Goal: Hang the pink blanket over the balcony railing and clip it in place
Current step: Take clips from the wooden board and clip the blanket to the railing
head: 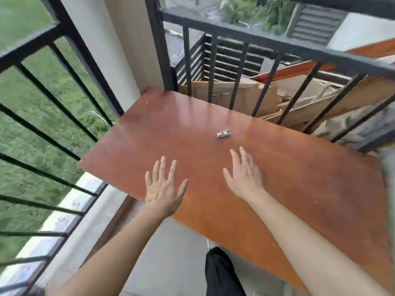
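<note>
Both forearms reach over the tabletop (299, 189), hands spread wide and empty.
Left hand (163, 189) hovers near the near-left edge, right hand (243, 174) just short of the metal clip (224, 133), which lies alone mid-tabletop, likely its next pick. Railing (256, 39) borders the left and far sides; no pink blanket is visible.

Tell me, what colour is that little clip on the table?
The clip looks silvery grey, seen in the head view, lying on the reddish-brown table.
</note>
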